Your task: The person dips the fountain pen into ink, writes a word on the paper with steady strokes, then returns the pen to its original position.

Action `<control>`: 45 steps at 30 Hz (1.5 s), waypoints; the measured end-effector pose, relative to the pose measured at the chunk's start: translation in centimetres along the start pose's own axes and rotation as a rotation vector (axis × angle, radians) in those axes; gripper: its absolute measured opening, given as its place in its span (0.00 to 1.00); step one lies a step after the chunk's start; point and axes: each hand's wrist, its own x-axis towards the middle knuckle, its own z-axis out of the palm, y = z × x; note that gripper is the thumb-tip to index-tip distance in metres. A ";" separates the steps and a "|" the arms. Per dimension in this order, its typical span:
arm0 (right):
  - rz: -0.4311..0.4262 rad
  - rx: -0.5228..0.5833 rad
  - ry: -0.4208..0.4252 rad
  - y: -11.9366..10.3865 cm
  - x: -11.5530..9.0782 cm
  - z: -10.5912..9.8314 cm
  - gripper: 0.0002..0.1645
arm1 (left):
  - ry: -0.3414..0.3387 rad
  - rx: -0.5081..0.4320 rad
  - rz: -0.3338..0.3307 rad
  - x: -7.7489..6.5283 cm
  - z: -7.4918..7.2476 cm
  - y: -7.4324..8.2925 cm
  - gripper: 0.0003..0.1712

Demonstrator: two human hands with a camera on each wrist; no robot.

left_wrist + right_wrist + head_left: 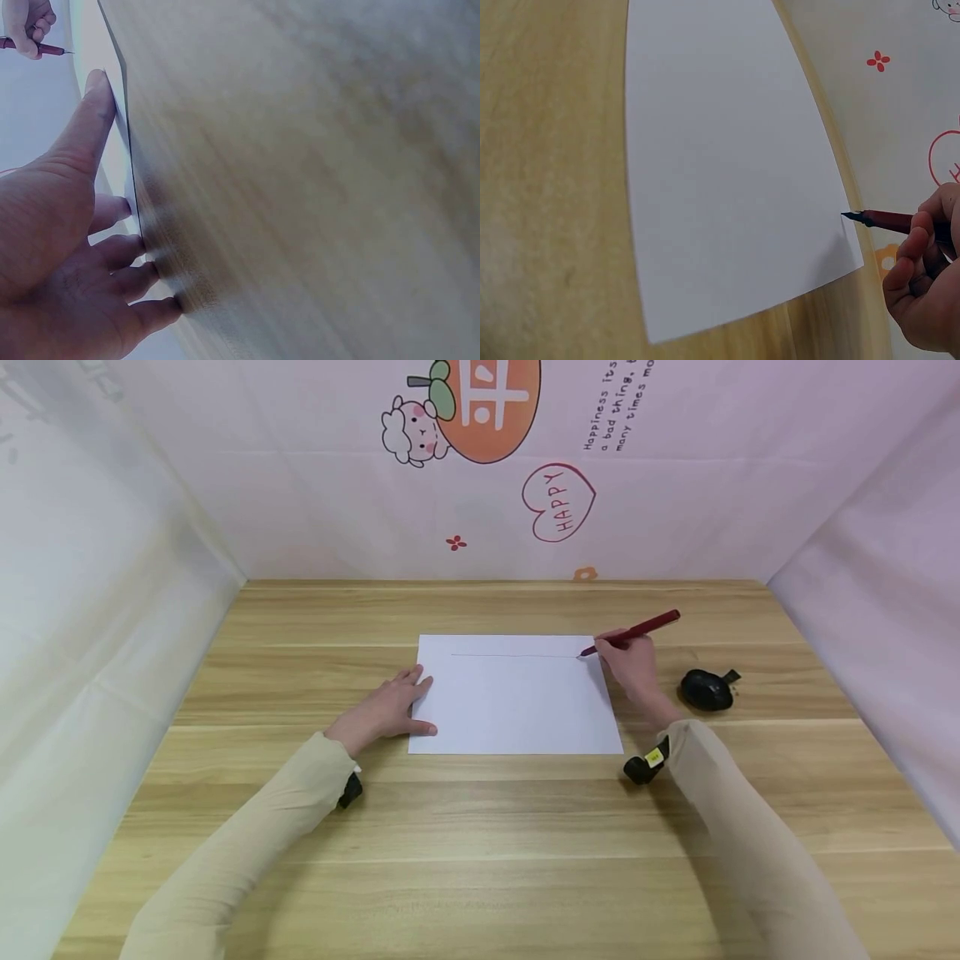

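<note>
A white sheet of paper (517, 710) lies flat on the wooden table, with one thin, nearly straight line (510, 655) across its upper part. My right hand (632, 667) pinches a dark red fountain pen (645, 625) near the sheet's upper right corner. In the right wrist view the pen's dark nib (853, 217) points at the paper; in the head view it meets the line's right end. At the sheet's left edge rests my left hand (390, 703), thumb and fingers spread, fingertips on the paper's border.
A rounded black object (707, 690) with a small tab lies right of my right hand. Black wrist cameras (645, 766) sit under both sleeves. White printed cloth (337, 518) rises behind the wooden table (480, 843) and along both sides.
</note>
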 end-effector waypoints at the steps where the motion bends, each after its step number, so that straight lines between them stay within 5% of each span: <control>1: -0.006 0.004 0.005 0.1 0.0 0.0 0.15 | 0.000 -0.001 0.000 0.0 0.0 0.0 0.50; 45: -0.020 -0.010 0.000 -0.3 -0.3 -1.0 0.18 | 0.000 -0.005 0.006 0.0 0.1 -0.3 0.51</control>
